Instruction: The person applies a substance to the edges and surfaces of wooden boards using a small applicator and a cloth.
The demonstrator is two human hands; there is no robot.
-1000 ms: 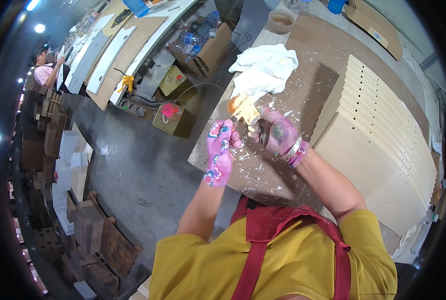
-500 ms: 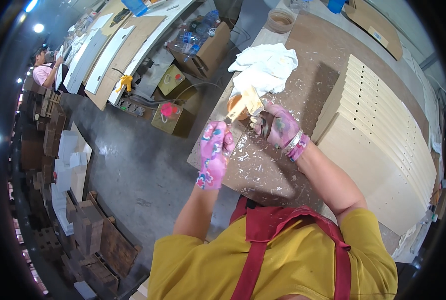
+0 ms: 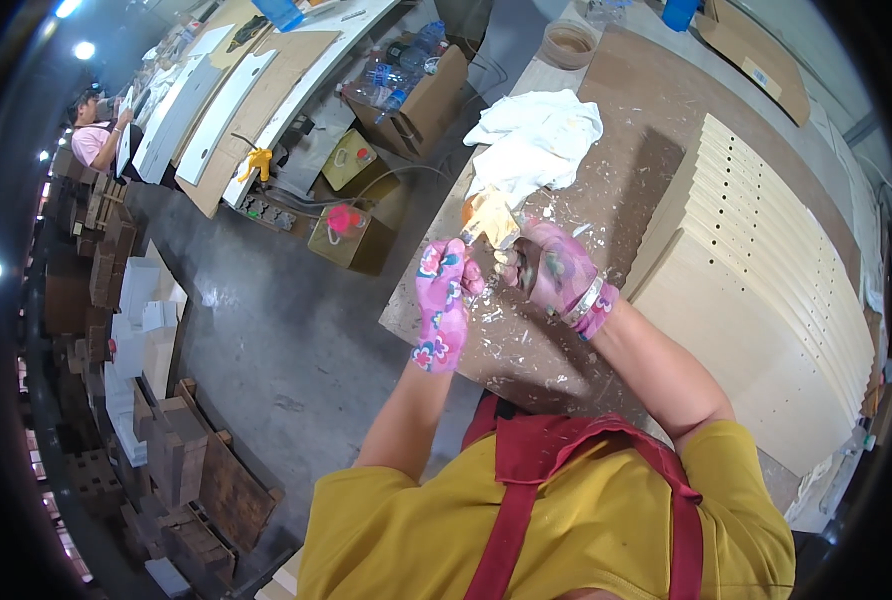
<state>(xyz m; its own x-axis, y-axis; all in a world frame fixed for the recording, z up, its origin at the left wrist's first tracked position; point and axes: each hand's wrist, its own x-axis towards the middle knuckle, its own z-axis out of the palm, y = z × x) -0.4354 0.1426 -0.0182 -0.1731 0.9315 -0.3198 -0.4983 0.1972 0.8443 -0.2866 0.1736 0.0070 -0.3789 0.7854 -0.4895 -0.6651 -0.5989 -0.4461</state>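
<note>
Both my hands wear pink floral gloves and are raised over the near left part of the worktable [image 3: 526,345]. My right hand [image 3: 558,268] is closed round a putty knife, its broad blade thick with cream-yellow filler [image 3: 492,218]. My left hand [image 3: 446,275] is a fist just left of that blade, closed on a narrow putty knife that is mostly hidden now. The filler-covered ends meet between the hands. Partly hidden behind the filler is an orange-brown container [image 3: 469,209]. A crumpled white cloth [image 3: 536,135] lies just beyond it.
A stepped stack of pale drilled boards [image 3: 756,290] stands to my right. At the far table edge sits a round tub [image 3: 569,45]. Yellowish cans [image 3: 351,240] stand on the floor to the left, near a carton of bottles [image 3: 421,105]. A person [image 3: 94,140] works far left.
My left hand has shifted slightly right, closer to my right hand. The narrow knife, seen lying across the filler before, is now mostly hidden. The right hand keeps its grip.
</note>
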